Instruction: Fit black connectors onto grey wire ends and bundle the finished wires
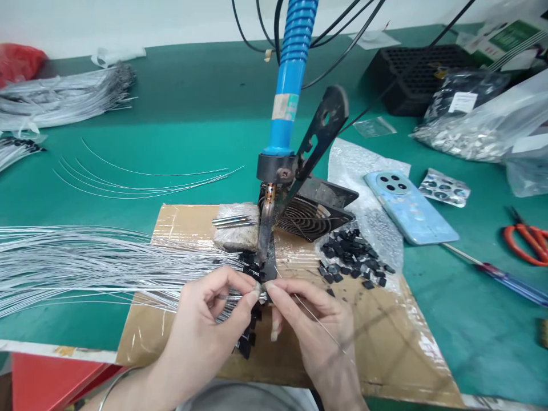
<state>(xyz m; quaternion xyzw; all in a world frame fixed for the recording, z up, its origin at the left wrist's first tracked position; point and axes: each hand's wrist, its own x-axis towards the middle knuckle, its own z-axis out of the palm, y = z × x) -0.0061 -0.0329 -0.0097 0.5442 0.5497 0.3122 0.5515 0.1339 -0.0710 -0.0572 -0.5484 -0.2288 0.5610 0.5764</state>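
Both hands meet low in the middle, just under the tip of a blue-handled soldering iron [282,114]. Thumb and forefinger of my left hand [214,319] are pinched on something small that I cannot make out. My right hand [306,319] pinches right beside it, fingertips nearly touching the left ones; a thin wire [319,321] runs across this hand. Grey wires [107,265] with black ends lie in a bundle to the left, reaching under my left hand. Small black connectors [353,254] are heaped to the right on bubble wrap.
Cardboard [398,342] covers the front of the green table [184,142]. A round black fan [310,217] stands behind the iron tip. A phone [411,208], red-handled pliers [526,242] and a screwdriver [509,281] lie right. More wire bundles [64,97] lie back left.
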